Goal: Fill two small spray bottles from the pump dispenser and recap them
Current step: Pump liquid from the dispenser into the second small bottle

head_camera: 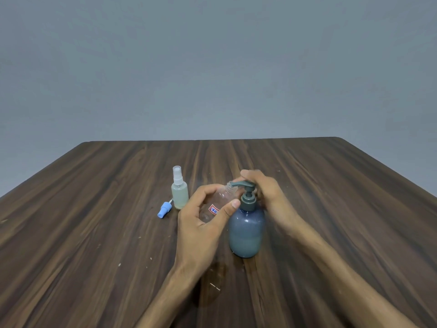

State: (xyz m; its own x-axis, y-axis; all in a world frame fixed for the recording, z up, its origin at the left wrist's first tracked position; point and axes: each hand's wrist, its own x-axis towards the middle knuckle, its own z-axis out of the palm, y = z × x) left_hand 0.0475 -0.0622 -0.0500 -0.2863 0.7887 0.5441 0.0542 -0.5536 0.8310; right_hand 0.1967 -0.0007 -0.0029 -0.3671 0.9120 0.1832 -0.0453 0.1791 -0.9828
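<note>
A blue pump dispenser (246, 229), about half full of pale liquid, stands upright in the middle of the table. My right hand (262, 190) rests on its grey pump head from behind. My left hand (203, 218) grips a clear, uncapped spray bottle (218, 203) with a red-and-blue label, tilted so its open neck sits right under the pump spout. A second small spray bottle (179, 191), capped and holding pale liquid, stands upright to the left. A loose blue spray cap (163, 210) lies on its side beside it.
The dark wooden table (94, 233) reaches to a plain grey wall behind. A wet patch (212, 287) shows on the wood near my left wrist.
</note>
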